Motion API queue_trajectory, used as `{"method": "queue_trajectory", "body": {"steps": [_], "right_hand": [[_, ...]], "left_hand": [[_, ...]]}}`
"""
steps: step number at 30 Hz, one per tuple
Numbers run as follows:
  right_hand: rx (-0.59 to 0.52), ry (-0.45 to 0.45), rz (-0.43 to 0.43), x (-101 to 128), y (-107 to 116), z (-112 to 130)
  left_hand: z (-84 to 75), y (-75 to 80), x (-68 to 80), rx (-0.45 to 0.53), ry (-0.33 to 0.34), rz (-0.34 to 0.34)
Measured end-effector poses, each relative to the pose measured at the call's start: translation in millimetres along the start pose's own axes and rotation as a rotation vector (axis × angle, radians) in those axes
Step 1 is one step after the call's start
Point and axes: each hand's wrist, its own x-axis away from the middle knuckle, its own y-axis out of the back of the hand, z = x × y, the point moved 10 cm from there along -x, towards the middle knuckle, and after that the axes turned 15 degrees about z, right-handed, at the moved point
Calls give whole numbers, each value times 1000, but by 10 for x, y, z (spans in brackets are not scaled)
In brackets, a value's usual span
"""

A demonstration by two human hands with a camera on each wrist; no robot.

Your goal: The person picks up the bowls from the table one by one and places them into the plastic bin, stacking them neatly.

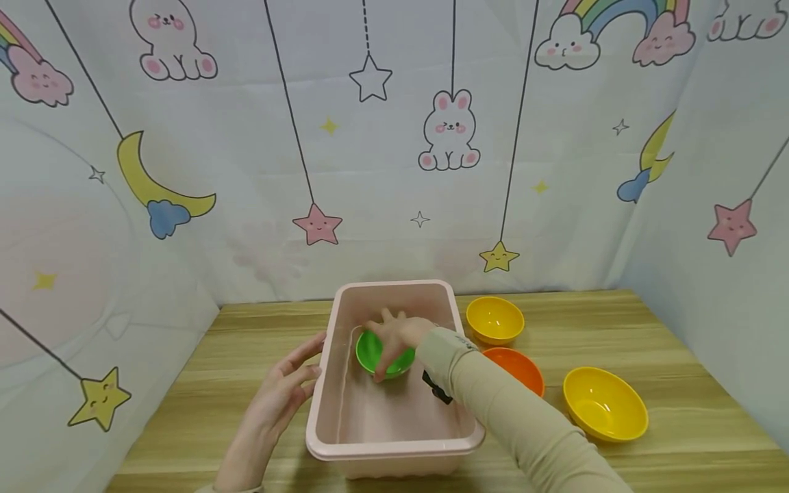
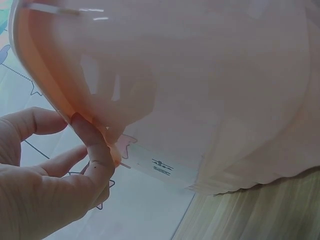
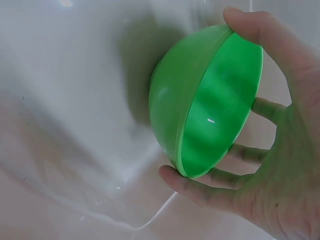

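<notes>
Near the surface's left half, the left hand [image 1: 280, 394] rests with straight, relaxed fingers [image 2: 92, 145] against the outer left wall of the pink tub [image 1: 320, 404], gripping nothing. The tub sits mid-surface, toward the front edge. Inside it, at the far end, the right hand [image 1: 397, 339] holds a green bowl [image 3: 205, 100] tipped on its side, thumb over one rim and fingers [image 3: 200, 187] curled round the other. Just right of the tub stand a yellow bowl [image 1: 495, 319] toward the back edge, an orange bowl [image 1: 520, 368] partly behind the sleeve, and another yellow bowl [image 1: 604, 404] further right.
</notes>
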Motion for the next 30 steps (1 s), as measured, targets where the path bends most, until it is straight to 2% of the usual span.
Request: {"method": "queue_trajectory", "body": {"steps": [10,16,30], "right_hand": [[26,-6,0,-34,-34,16],[29,6,-17,-36,-21,39],[0,21,-29,-52,-24,55]], "left_hand": [[13,4,7,-7,-5,-3],[5,-3,2,-4,-30,19],[2,-16,-5,-11,-27,26]]}}
